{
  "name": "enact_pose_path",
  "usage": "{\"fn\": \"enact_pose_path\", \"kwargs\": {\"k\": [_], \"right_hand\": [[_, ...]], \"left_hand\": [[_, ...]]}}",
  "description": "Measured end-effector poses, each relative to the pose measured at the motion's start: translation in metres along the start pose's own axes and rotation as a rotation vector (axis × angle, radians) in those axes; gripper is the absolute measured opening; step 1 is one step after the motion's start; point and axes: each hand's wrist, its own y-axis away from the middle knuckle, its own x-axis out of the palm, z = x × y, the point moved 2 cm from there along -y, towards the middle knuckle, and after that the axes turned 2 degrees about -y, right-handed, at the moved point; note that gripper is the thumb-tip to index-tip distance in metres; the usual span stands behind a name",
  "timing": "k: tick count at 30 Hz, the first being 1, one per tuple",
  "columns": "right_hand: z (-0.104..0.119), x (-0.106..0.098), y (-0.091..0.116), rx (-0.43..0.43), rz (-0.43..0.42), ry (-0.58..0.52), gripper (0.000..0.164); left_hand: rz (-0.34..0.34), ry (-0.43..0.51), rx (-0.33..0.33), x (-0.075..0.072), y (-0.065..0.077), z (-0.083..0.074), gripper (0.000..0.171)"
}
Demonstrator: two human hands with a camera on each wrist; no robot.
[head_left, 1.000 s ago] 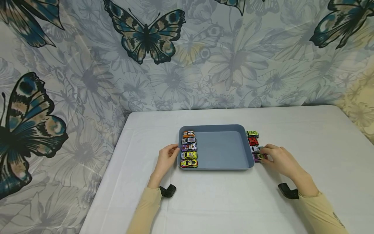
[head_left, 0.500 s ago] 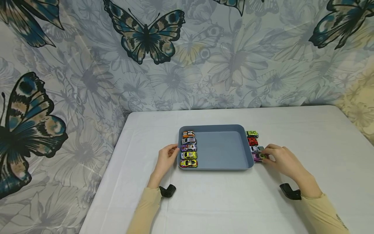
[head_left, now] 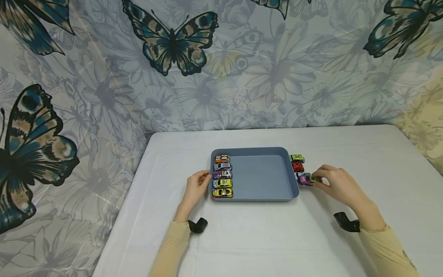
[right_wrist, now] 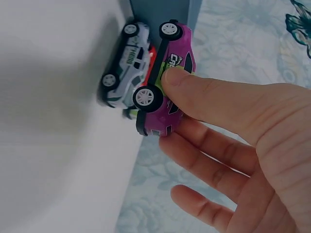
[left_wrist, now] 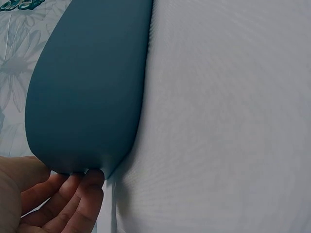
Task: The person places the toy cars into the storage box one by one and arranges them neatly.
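"Where's the purple-and-green toy car [head_left: 304, 179]?"
"Pinched in the right hand [head_left: 340, 186], beside the right end of the blue-grey rectangular tray [head_left: 259, 175]."
"And the left hand [head_left: 195, 189]?"
"Gripping the tray's left rim."

1. Purple car [right_wrist: 187, 41]: lime side patch, black trim, pale wheels.
2. Silver car [right_wrist: 129, 63]: green lettering.
3. Red car [head_left: 298, 167]: black markings.
4. Tray [head_left: 259, 175]: plain blue-grey.
5. Left row of cars [head_left: 222, 174], far to near: orange, silver, purple, yellow, yellow.
6. Worktop [head_left: 259, 238]: white.
7. Backdrop [head_left: 207, 100]: grey flowers, teal-black-tan butterflies.
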Motion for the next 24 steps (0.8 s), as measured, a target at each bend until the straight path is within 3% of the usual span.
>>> {"fn": "enact_pose_path", "kwargs": {"k": [4,14,24], "right_hand": [[0.000,-0.003,-0.005,0.000,-0.004,0.003,0.022],[0.006,-0.009,-0.022,-0.030,-0.043,0.006,0.022],[0.017,-0.006,-0.043,-0.047,-0.026,-0.023,0.020]], "left_hand": [[-0.014,-0.001,0.054,-0.001,0.002,-0.002,0.029],[0.003,-0.031,-0.060,0.001,-0.001,-0.001,0.025],[0.013,-0.031,-0.060,0.001,-0.001,0.002,0.027]]}}
